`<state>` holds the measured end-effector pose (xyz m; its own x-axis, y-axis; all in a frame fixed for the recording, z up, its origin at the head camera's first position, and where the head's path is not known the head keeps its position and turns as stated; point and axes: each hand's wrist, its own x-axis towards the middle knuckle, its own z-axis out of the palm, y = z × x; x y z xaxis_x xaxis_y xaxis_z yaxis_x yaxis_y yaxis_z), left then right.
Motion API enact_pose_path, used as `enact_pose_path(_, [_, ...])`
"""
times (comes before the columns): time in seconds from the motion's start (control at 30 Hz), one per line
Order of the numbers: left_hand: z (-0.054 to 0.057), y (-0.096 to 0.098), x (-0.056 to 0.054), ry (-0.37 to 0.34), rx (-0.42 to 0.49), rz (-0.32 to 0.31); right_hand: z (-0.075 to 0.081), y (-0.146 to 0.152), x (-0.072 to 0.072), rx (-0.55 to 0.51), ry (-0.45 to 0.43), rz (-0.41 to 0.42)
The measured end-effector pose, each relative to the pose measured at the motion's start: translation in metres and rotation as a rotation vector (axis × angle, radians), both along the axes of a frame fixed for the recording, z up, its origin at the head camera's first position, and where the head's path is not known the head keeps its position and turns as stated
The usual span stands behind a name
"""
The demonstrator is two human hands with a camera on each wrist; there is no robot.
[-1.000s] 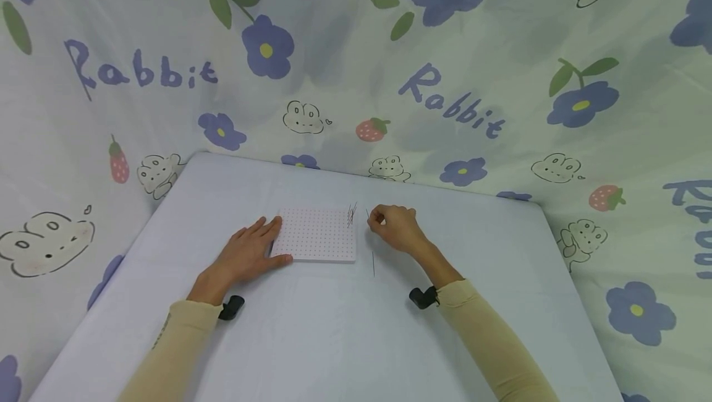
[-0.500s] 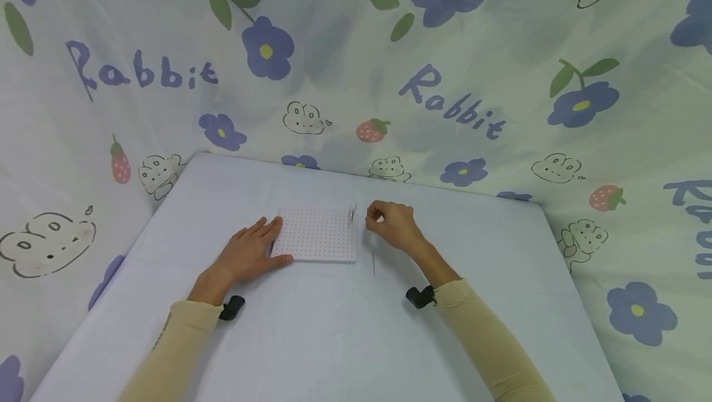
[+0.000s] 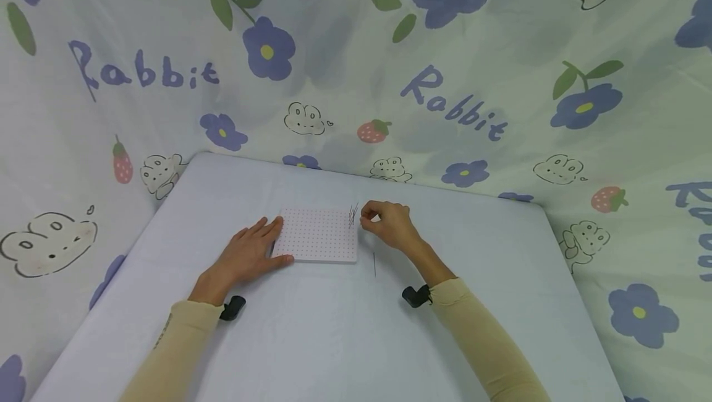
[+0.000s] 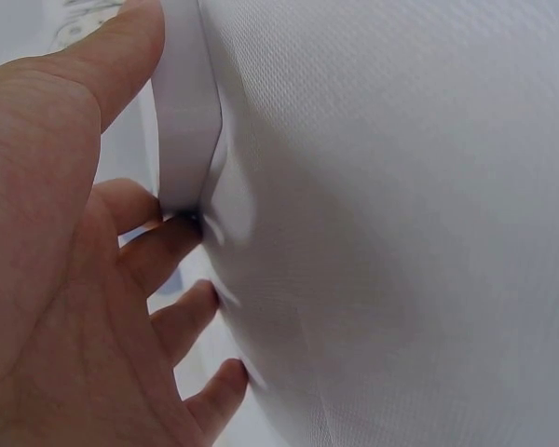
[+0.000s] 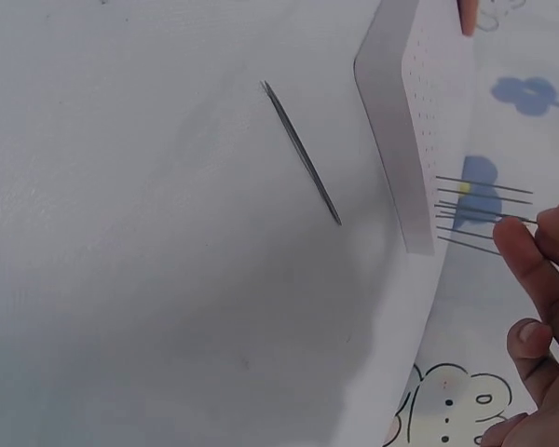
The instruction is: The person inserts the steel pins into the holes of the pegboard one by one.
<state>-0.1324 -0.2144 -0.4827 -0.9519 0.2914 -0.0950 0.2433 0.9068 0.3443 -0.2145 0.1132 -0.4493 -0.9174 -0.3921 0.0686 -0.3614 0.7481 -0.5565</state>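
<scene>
A white board [image 3: 316,235] with rows of small holes lies on the table. My left hand [image 3: 245,256] rests at its left side with fingers spread; the thumb touches the front edge and the other fingertips are at the left edge and the tabletop. Several thin dark metal rods [image 5: 475,191] stand in the holes near the board's back right corner. My right hand [image 3: 389,226] is just right of them, thumb and index finger pinching a thin rod, mostly hidden by the fingertips. More of the dark rods [image 5: 303,154] lie loose and close together on the table.
The white-covered table [image 3: 311,340] reaches back to a patterned curtain [image 3: 334,49] with flowers and rabbits. A black wrist camera [image 3: 416,296] sits under the right wrist, another camera [image 3: 232,308] at the left.
My right hand has moved slightly left, closer to the standing rods. The rod that showed at its fingertips is now hardly visible in the head view. My left hand and the board stay put.
</scene>
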Motion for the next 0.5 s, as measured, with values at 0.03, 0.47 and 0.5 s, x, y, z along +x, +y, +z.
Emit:
enact_pose_path(0.03, [-0.0007, -0.0002, 0.0, 0.002, 0.002, 0.001, -0.0004, -0.0005, 0.0, 0.0, -0.003, 0.0])
enact_pose_path(0.47, [-0.0027, -0.0013, 0.0006, 0.005, -0.001, 0.005, -0.0052, -0.0087, -0.0011, 0.022, -0.006, 0.002])
enact_pose_path(0.5, [-0.0025, -0.0013, 0.0006, 0.007, -0.002, 0.004, -0.0055, -0.0093, -0.0012, 0.025, -0.007, 0.002])
